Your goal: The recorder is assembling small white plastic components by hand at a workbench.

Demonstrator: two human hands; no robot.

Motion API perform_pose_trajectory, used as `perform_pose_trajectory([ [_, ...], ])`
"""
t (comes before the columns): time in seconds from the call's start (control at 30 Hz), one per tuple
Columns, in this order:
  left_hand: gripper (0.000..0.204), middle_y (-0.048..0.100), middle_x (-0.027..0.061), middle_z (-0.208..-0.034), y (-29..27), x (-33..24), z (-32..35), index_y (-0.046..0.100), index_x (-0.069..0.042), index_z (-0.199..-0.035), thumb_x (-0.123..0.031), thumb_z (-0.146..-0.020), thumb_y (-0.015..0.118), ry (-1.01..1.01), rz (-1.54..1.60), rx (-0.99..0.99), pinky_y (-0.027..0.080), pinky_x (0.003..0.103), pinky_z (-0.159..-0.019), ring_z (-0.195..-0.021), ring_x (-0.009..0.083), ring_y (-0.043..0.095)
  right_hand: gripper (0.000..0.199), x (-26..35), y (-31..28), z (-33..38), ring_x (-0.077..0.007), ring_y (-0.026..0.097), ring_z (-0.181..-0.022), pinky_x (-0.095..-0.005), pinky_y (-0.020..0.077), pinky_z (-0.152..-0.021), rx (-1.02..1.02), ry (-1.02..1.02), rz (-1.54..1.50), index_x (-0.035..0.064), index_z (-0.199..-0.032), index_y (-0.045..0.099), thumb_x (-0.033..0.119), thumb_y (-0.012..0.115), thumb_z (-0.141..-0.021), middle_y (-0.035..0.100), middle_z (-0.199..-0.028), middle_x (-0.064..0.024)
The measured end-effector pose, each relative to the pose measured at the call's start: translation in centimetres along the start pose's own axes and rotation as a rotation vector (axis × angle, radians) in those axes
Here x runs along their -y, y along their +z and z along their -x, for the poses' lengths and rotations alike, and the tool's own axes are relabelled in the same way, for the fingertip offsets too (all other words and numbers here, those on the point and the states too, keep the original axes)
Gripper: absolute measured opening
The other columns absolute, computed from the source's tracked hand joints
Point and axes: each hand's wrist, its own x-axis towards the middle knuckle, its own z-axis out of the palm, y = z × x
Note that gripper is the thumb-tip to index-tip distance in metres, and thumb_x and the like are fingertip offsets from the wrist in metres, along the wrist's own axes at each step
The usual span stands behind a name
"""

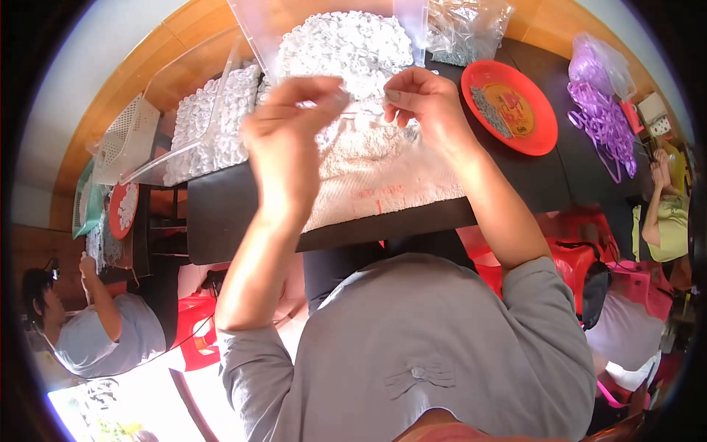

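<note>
My left hand (289,125) is raised over the left side of a pale towel (383,188), its thumb and forefinger brought together. Motion blurs it, and whatever is in the pinch cannot be made out. My right hand (426,103) is closed too, thumb pressed to the curled fingers, a short way to the right. What it grips, if anything, is too small to name. Just beyond both hands, a heap of small white ring-like pieces (346,44) fills a clear plastic box (254,33).
A red plate (543,132) with small grey pieces (486,110) lies right on the dark table (442,214). Purple ribbon (604,125) lies farther right. Left are a clear tray (173,155) of white pieces and a white basket (129,140). Other people (118,331) sit at both sides.
</note>
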Motion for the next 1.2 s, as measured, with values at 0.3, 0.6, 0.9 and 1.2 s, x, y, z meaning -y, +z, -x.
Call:
perform_pose_trajectory([
  [0.3,0.019,0.064,0.0047,-0.080,2.6,6.6,-1.3,0.067,0.000,-0.090,-0.001,-0.073,0.074,-0.048,-0.124,0.109,0.047,0.029,-0.067,-0.073,0.0133,0.057,0.006,0.8,0.6,0.4,-0.0130,0.062,-0.070,-0.0234,0.0436,-0.058,-0.023,-0.077,0.037,0.0004,-0.093,0.061,0.004,0.061,-0.088,0.065,-0.082,-0.0052],
  [0.6,0.022,0.057,0.0091,-0.080,2.6,8.7,-2.2,0.062,-0.004,-0.083,-0.004,-0.068,0.077,0.643,-0.573,0.219,0.046,0.040,-0.064,-0.075,0.0289,0.053,0.004,0.1,1.5,0.8,-0.0057,0.059,-0.072,-0.0206,0.0457,-0.059,-0.043,-0.198,0.251,0.0013,-0.090,0.063,0.001,0.062,-0.087,0.066,-0.082,-0.0012],
  [0.9,0.007,0.065,0.0086,-0.076,1.7,8.6,-2.2,0.066,0.003,-0.085,-0.003,-0.082,0.067,-0.264,0.071,0.197,0.048,0.028,-0.057,-0.064,0.0175,0.060,0.006,0.2,2.1,0.9,-0.0067,0.059,-0.073,-0.0208,0.0437,-0.059,-0.066,-0.067,0.163,0.0009,-0.092,0.065,0.003,0.062,-0.087,0.065,-0.080,-0.0020],
  [1.2,0.011,0.067,0.0128,-0.079,1.4,8.9,-2.1,0.062,0.006,-0.094,-0.003,-0.087,0.063,-0.470,0.475,0.248,0.050,0.028,-0.054,-0.066,0.0173,0.063,0.009,0.2,1.9,0.8,-0.0080,0.060,-0.073,-0.0214,0.0426,-0.061,-0.038,-0.020,0.165,0.0003,-0.093,0.067,0.005,0.062,-0.088,0.067,-0.083,-0.0034],
])
